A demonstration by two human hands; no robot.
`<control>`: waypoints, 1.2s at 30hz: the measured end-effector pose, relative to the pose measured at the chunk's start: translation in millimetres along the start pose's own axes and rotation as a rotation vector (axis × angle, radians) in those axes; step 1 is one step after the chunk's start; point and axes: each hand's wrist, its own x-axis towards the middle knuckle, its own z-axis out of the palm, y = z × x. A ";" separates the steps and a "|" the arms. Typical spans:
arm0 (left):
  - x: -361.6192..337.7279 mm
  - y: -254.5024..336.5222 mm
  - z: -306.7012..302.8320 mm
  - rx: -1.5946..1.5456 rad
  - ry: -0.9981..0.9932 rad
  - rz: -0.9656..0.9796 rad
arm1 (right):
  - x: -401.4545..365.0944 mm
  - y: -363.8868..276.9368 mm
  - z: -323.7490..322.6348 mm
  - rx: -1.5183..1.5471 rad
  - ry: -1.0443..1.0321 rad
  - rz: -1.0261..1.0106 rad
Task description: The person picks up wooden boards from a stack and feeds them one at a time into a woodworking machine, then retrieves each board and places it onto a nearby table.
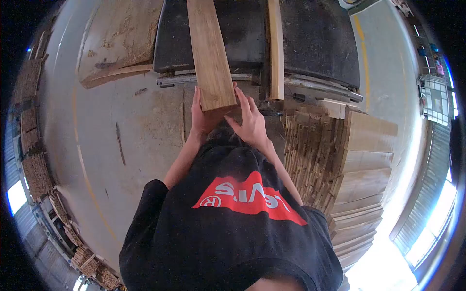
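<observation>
Left of the fingers, a pale floor (141,111) is being edged by wood stacks (36,177). Ahead, a dark table (315,43) is being partly covered by the board (211,58), its near end being held between the hands. The left edge is being gripped by the left hand (201,116); the right corner is being met by the right hand's (250,121) loosely open fingers. Right of them, a strip (276,53) is being supported, and a pile (364,160) is being seen.
</observation>
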 end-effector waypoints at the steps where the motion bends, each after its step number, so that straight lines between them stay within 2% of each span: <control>1: -0.7 0.2 3.7 0.138 0.091 0.009 | -2.9 3.3 1.2 -0.017 -0.012 0.017; 2: 0.2 1.1 6.3 0.277 0.183 0.019 | -4.6 6.6 2.8 -0.033 -0.024 0.035; 5: 6.3 0.5 -13.4 0.515 0.272 -0.039 | -7.9 16.3 11.5 -0.048 -0.042 0.125; 8: 17.3 5.7 -21.0 0.915 0.093 0.076 | -6.3 32.2 20.0 0.039 -0.020 0.095; 10: 24.2 17.0 -17.7 1.328 -0.008 0.116 | -4.0 41.9 20.7 0.144 -0.248 0.408; 11: 26.5 18.6 -14.9 1.400 -0.052 0.128 | -0.7 46.8 20.9 0.200 -0.358 0.562; 13: 20.6 27.7 10.8 1.544 -0.142 0.159 | -14.6 72.1 41.5 0.522 -0.209 0.563; 14: 24.5 31.6 10.1 1.754 -0.227 0.153 | -21.5 84.9 51.4 0.681 -0.137 0.552; 17: 36.2 20.3 -0.5 1.983 -0.357 0.274 | -26.5 107.7 58.4 0.946 -0.144 0.748; 18: 37.9 17.9 -3.6 1.988 -0.359 0.249 | -22.5 93.9 53.4 1.116 -0.079 0.724; 21: 49.0 20.2 -2.1 2.068 -0.376 0.198 | -10.6 87.7 62.2 0.976 0.054 0.714; 22: 53.9 23.9 1.5 2.139 -0.390 0.184 | -10.4 100.1 66.3 0.963 -0.015 0.729; 25: 74.4 30.7 7.9 2.265 -0.419 0.230 | -3.6 113.7 82.1 0.929 0.096 0.550; 29: 97.7 35.2 10.7 2.367 -0.423 0.331 | 18.3 119.8 99.3 0.938 0.297 0.640; 30: 104.0 37.5 13.0 2.381 -0.416 0.337 | 22.8 130.0 104.2 0.974 0.258 0.692; 33: 118.8 43.9 18.2 2.403 -0.401 0.346 | 59.6 81.4 81.2 0.982 0.414 0.800; 36: 137.7 52.0 21.7 2.387 -0.389 0.364 | 65.0 132.6 109.7 0.761 0.361 0.741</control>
